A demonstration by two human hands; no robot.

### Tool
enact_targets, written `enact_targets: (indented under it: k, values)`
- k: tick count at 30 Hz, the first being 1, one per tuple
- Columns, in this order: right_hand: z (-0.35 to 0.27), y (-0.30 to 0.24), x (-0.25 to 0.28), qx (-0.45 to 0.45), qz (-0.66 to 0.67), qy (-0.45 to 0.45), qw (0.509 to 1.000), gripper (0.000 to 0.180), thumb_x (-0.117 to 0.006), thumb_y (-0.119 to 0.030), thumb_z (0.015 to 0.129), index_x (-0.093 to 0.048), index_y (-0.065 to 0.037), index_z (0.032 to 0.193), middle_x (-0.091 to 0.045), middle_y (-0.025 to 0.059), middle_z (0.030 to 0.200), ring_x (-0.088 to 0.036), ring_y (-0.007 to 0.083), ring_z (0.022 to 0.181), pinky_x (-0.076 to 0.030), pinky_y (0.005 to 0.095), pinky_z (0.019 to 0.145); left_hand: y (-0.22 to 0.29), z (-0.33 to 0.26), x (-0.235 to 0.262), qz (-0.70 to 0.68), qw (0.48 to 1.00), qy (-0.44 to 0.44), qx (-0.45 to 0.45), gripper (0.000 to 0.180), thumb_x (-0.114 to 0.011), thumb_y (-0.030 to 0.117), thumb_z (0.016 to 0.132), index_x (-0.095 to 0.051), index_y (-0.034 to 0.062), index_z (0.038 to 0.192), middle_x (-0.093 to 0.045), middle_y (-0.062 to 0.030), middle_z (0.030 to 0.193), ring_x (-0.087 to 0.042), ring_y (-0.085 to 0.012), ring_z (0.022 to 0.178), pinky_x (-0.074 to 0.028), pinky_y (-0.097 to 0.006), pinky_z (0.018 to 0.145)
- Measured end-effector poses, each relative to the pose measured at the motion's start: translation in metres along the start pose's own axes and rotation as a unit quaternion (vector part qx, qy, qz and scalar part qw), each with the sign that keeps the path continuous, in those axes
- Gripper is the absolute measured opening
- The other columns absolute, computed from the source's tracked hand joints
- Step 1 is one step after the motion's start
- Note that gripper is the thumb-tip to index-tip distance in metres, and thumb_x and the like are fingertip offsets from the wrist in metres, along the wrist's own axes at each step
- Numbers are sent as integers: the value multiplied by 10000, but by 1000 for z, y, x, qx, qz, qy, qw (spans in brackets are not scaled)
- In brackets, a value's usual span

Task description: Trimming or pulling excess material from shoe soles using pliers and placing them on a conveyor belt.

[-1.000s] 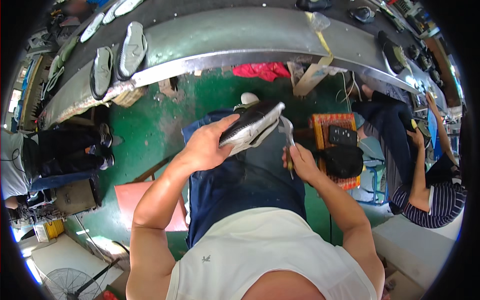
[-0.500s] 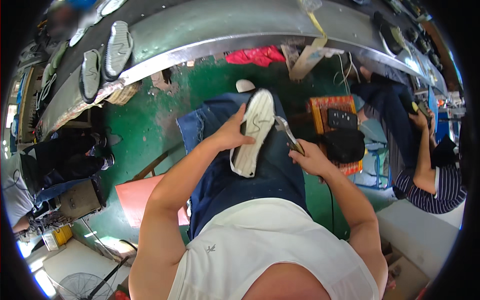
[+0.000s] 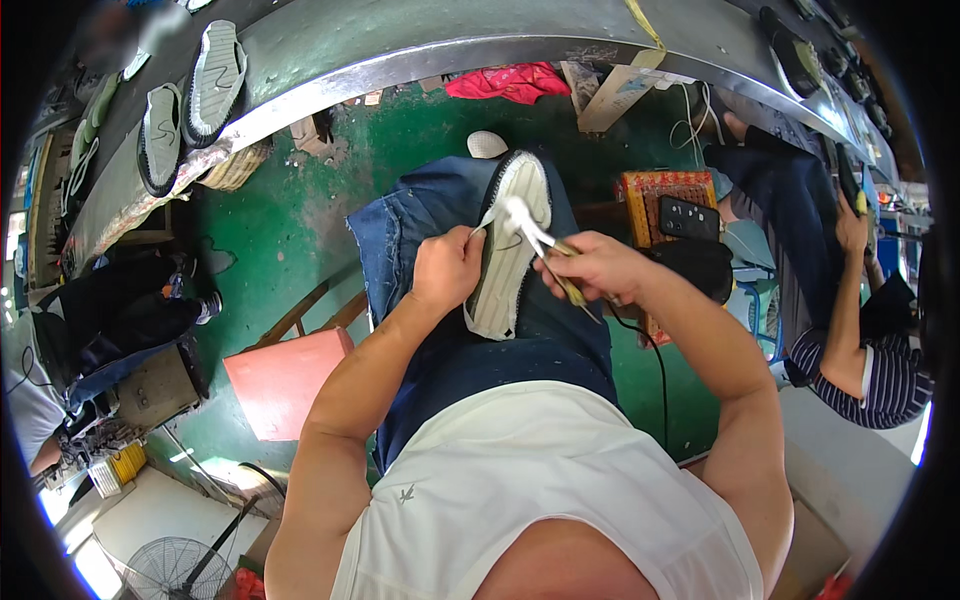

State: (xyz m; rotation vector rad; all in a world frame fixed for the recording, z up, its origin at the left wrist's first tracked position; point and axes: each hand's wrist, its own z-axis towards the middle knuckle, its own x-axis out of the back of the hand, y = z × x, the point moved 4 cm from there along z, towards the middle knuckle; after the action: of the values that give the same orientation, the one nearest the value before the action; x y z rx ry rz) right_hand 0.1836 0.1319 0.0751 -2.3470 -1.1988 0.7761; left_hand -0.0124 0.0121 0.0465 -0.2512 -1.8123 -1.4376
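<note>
Across my lap, on dark blue cloth [image 3: 420, 205], lies a shoe [image 3: 494, 285] with its pale ribbed underside up and a dark rim. My left hand [image 3: 447, 268] is closed at the shoe's left edge, pinching a bit of pale material there. A pair of metal pincers [image 3: 536, 236] is in my right hand [image 3: 598, 268], fingers wrapped round the handles. Their pale, motion-smeared head is over the upper half of the sole; whether it grips anything cannot be made out.
A metal bench [image 3: 420, 45] runs across the far side, with two similar shoes [image 3: 214, 85] at its left. On an orange-patterned stool [image 3: 640, 200] lie a phone [image 3: 688, 215] and a black soft item [image 3: 695, 268]. A pink-topped seat [image 3: 290, 385] stands left. Co-workers sit at both sides.
My right hand has brought the pincers left, from beside the shoe to over its sole. My left hand has shifted from spanning the sole to pinching its left edge.
</note>
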Motion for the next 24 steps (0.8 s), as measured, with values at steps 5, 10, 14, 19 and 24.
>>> enact_targets:
  k: [5, 10, 14, 19, 24]
  values:
    - [4, -42, -8, 427, -464, 252, 734, 286, -668, -204, 930, -623, 7, 1118, -683, 125, 939, -673, 168, 802, -518, 385, 653, 0, 9, 0, -6, 1000, -1, -17, 255, -639, 243, 965, -725, 10, 908, -656, -230, 708, -671, -395, 638, -523, -438, 582]
    - [-6, 6, -21, 39, -71, -4, 997, 215, -623, -166, 958, -652, -13, 1106, -707, 94, 961, -687, 180, 822, -566, 330, 635, -6, 11, 4, -19, 1000, 13, -4, 279, -651, 248, 959, -695, 2, 835, -631, -230, 670, -650, -402, 602, -503, -441, 548]
    - [12, 17, -28, 68, -67, 50, 994, 176, -642, -165, 942, -650, -7, 1019, -708, 84, 854, -694, 190, 758, -545, 351, 656, -2, 10, 1, -17, 999, 26, -41, 319, -642, 245, 970, -640, 2, 762, -583, -230, 620, -617, -407, 557, -467, -445, 508]
    - [16, 11, -22, 239, -427, 165, 856, 193, -648, -150, 926, -625, 31, 991, -680, 105, 840, -676, 194, 767, -558, 386, 680, -5, 10, 7, -36, 999, -4, -3, 336, -628, 235, 968, -611, 12, 718, -616, -256, 669, -635, -453, 649, -510, -516, 576]
    - [-4, -13, -10, 27, -209, 14, 977, 214, -628, -146, 937, -631, 24, 1067, -660, 110, 971, -665, 204, 871, -613, 365, 714, 4, 4, 6, -8, 999, 0, -34, 358, -630, 241, 967, -599, 5, 700, -632, -235, 679, -637, -447, 641, -510, -512, 575]
